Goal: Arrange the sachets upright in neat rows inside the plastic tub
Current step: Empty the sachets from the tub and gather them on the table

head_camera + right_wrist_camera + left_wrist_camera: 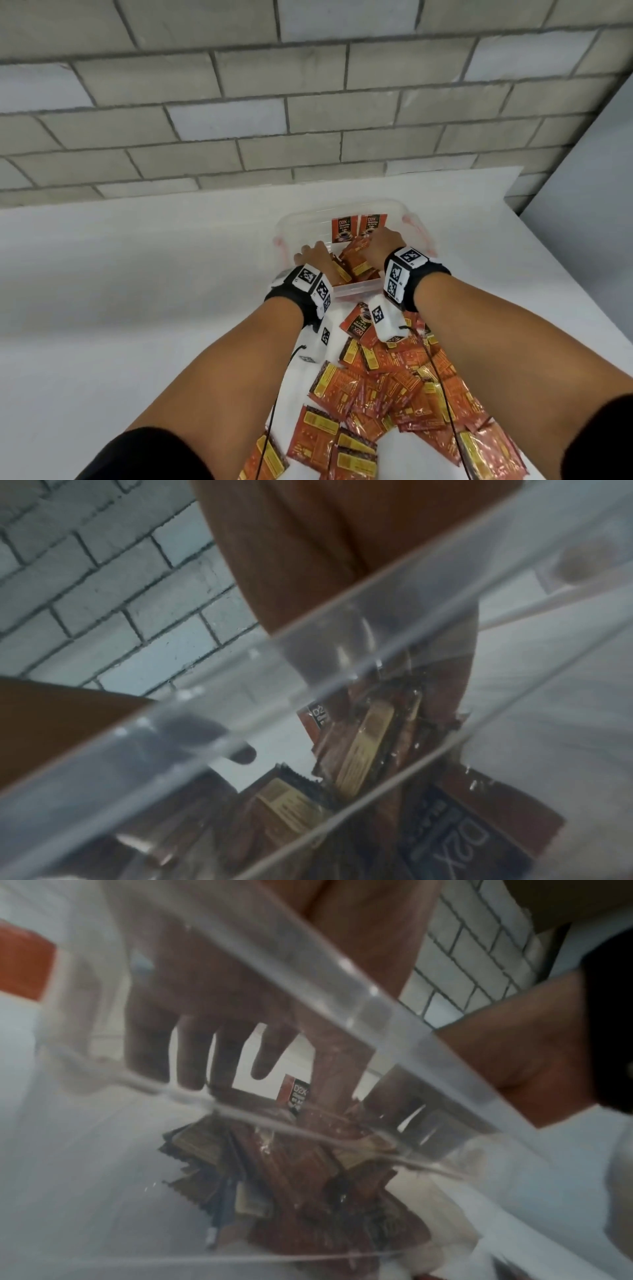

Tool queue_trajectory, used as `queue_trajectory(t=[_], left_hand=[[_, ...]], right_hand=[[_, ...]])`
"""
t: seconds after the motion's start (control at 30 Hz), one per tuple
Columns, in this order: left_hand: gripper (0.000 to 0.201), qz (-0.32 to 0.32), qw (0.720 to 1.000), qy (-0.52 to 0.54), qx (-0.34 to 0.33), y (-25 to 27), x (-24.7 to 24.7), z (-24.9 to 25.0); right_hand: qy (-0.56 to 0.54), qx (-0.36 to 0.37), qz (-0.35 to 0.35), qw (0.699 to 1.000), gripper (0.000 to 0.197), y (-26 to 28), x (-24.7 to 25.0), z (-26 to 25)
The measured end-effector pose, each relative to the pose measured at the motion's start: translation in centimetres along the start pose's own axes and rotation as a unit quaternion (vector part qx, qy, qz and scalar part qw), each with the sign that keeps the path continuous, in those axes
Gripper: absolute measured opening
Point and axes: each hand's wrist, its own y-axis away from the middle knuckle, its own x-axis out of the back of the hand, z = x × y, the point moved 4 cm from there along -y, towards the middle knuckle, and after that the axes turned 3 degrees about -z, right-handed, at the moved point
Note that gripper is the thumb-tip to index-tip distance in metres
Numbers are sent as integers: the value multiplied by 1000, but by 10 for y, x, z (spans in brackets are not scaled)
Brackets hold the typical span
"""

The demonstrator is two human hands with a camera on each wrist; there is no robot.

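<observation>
A clear plastic tub (416, 224) stands on the white table. Two red sachets (344, 230) stand upright against its far wall. Both hands reach down inside it. My left hand (313, 255) is at the tub's left side; in the left wrist view its fingers (192, 1053) are straight and spread, with their tips on the top edges of a bunch of sachets (284, 1153). My right hand (380, 244) grips that bunch of sachets (356, 263) from the right. In the right wrist view the bunch (369, 739) stands on edge behind the tub rim (342, 631), which hides most of the fingers.
A large pile of loose sachets (394, 394) lies on the table between my forearms, just in front of the tub. A grey block wall (308, 102) runs behind the table. The table's right edge (565, 274) is close to the tub.
</observation>
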Motion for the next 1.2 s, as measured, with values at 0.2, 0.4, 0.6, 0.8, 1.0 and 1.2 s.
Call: queue_trajectory(t=[0.2,0.4,0.6,0.8,1.0,1.2], left_hand=[[57,1,982,162,-94,41,34,-16],[14,47,976,173,-122,109,22,-47],[34,-104,988,62,-100,119,-53,-43],[38,-98,991,47,-83,119,-76,-23],[64,-131,983,124,-41,118,-80,-30],[52,-179,966,186,-7,113,-73,-39]], right_hand=[[-66,92,32,993,33,27,18,16],[-108,158,150,970,16,95,36,46],[-10,114,2,993,22,124,-10,51],[93,97,-29,990,55,102,-60,46],[52,81,-38,995,78,102,-68,50],[-126,90,-71,985,29,114,-50,60]])
